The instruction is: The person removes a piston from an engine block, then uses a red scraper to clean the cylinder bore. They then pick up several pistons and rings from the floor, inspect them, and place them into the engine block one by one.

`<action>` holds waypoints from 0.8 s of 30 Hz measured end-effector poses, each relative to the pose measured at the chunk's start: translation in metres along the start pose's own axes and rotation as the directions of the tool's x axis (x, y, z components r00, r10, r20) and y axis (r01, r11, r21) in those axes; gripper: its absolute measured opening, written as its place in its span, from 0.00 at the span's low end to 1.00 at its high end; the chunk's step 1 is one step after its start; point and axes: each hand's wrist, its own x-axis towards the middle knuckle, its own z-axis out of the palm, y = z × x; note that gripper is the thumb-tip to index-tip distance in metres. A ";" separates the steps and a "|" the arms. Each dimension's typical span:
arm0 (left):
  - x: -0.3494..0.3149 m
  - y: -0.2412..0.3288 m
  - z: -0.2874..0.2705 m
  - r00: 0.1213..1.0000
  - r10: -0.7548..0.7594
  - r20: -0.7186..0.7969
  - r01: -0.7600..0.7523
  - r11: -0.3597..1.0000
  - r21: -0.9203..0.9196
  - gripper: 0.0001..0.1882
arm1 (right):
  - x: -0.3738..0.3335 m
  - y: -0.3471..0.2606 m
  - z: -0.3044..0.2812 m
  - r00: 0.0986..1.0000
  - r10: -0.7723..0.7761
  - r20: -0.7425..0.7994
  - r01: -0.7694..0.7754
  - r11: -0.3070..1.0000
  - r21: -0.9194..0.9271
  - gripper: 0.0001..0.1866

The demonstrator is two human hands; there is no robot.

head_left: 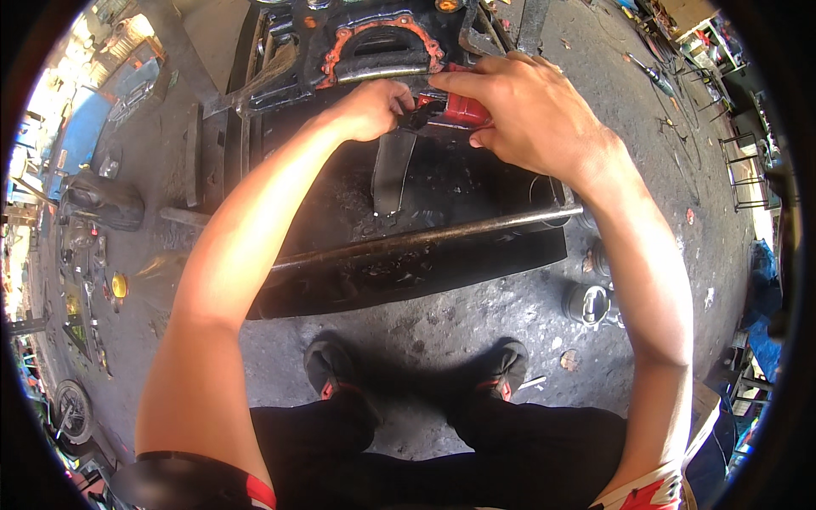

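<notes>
My right hand [540, 110] is closed around a red cylindrical part [463, 111], its forefinger stretched over the top and its thumb at the near side. Just left of it, my left hand [374, 110] has its fingers curled together beside a crumpled dark piece [422, 114] at the red part's end. What the left fingers pinch is hidden. Below them a dark flat strip [392, 176] hangs or lies; its upper end is out of sight. Beyond both hands stands a black engine block [293, 85] with an arched opening edged by an orange-red rim [382, 24].
A long metal bar [416, 235] crosses in front of me, over a black panel [408, 280]. On the floor at right stands a piston-like metal cylinder [586, 303]. A dark canister [102, 201] lies at left, with a wheel [73, 411] farther down. Cables and tools litter the far right.
</notes>
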 end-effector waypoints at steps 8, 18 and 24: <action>-0.017 0.032 -0.014 0.996 0.015 0.082 -0.036 0.963 0.266 0.18 | 0.014 -0.016 -0.014 1.000 0.025 -0.003 -0.025 0.995 -0.095 0.34; -0.021 0.025 -0.021 0.992 0.124 -0.025 -0.112 0.950 0.292 0.15 | 0.012 -0.041 -0.051 0.999 0.006 0.036 -0.001 0.991 -0.136 0.22; -0.031 0.041 -0.044 0.981 0.194 -0.021 -0.167 0.891 0.422 0.09 | 0.011 -0.014 -0.015 0.989 0.102 -0.102 -0.114 0.987 -0.111 0.23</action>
